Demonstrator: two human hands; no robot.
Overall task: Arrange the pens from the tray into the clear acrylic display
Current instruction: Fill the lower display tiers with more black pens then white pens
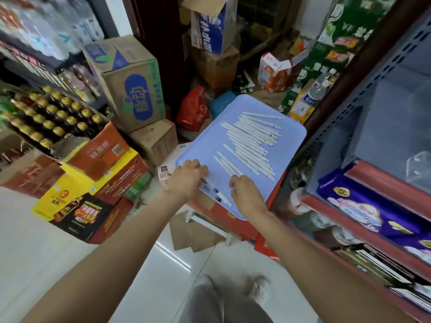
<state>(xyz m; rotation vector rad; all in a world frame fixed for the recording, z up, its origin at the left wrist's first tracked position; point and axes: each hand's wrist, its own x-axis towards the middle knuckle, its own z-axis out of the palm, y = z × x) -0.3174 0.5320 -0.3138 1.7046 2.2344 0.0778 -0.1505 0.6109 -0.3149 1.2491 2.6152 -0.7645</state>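
A few white pens (215, 191) are gripped in the curled left hand (189, 178) at the near edge of the blue tray (200, 136). The right hand (245, 190) is curled over the pen row (253, 141); whether anything is pinched cannot be told.

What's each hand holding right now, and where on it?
Left hand grips a few pens by one end. Right hand reaches among the pens; its hold can't be told.
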